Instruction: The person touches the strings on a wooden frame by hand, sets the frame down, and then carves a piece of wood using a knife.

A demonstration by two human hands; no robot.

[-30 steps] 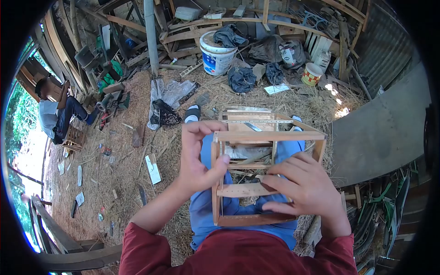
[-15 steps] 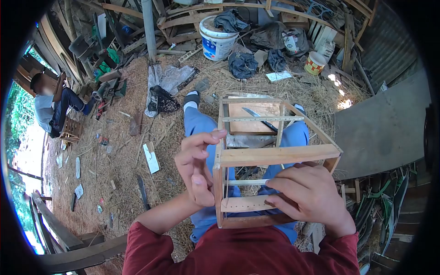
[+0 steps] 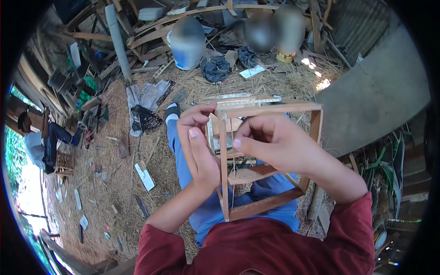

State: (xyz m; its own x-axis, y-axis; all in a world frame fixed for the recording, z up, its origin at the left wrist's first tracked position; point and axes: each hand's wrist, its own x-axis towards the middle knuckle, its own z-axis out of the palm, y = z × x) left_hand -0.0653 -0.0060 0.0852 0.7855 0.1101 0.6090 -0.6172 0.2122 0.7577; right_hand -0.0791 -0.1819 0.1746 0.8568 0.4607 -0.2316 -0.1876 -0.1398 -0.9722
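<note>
An open box-shaped wooden frame (image 3: 266, 109) stands tilted over my lap, its bars dotted with small holes. My left hand (image 3: 201, 149) lies along the frame's left post, its fingertips by the top corner. The fingers are bent and the thumb stands apart, with nothing visible between them. Reaching into the frame below the top bar, my right hand (image 3: 272, 140) has thumb and fingers pinched at a thin upright stick (image 3: 233, 185) beside the left post. A curved slat (image 3: 252, 174) crosses lower down. Part of a light wooden panel (image 3: 233, 123) shows behind the fingers.
Straw and shavings cover the ground. A blurred white bucket (image 3: 187, 48), black plastic bags (image 3: 215, 68) and scrap wood lie ahead. A grey sheet (image 3: 366, 98) leans at right. A person (image 3: 39, 140) sits on a stool at far left. A white-faced board (image 3: 144, 176) lies left.
The wooden frame has tipped so its top bar is higher and farther forward. My right hand has moved up and inward to the thin stick. My left hand stays by the left post.
</note>
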